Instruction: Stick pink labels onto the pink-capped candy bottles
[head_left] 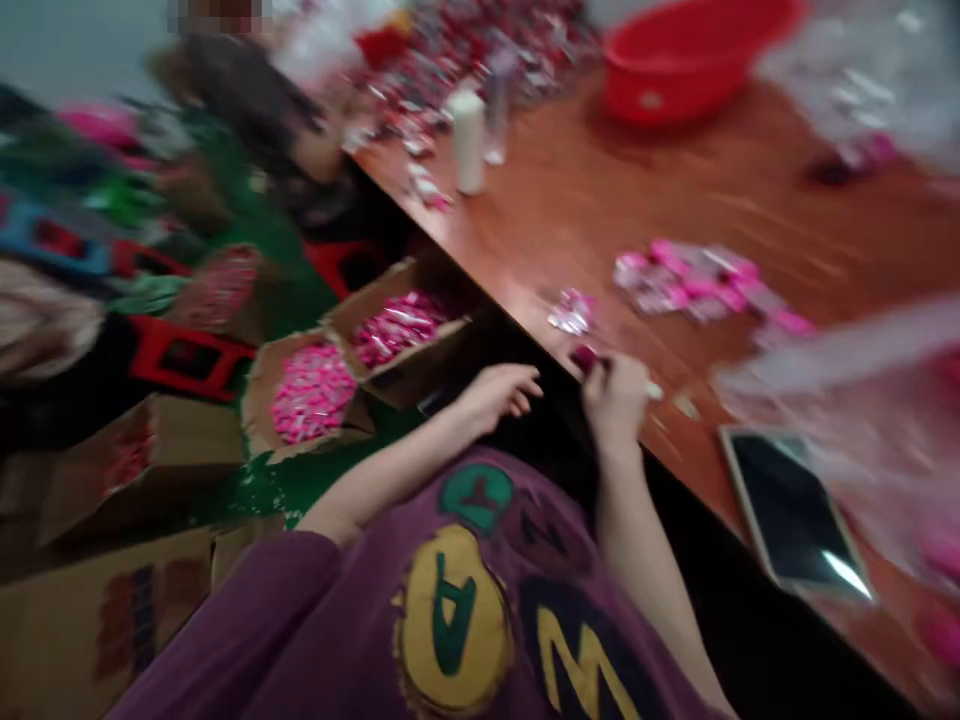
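My left hand hovers just off the table's near edge, with its fingers loosely bent and apart and nothing visible in them. At that edge my right hand is closed around a small dark red piece, blurred, its kind unclear. Just beyond it on the table lies a shiny pink-and-silver wrapped piece. Farther right sits a cluster of pink-and-clear wrapped pieces.
On the brown table stand a red basin, a white bottle and a tablet. Clear plastic bags lie on the right. Open cartons of pink pieces stand left on the green floor. Another person sits at the far left corner.
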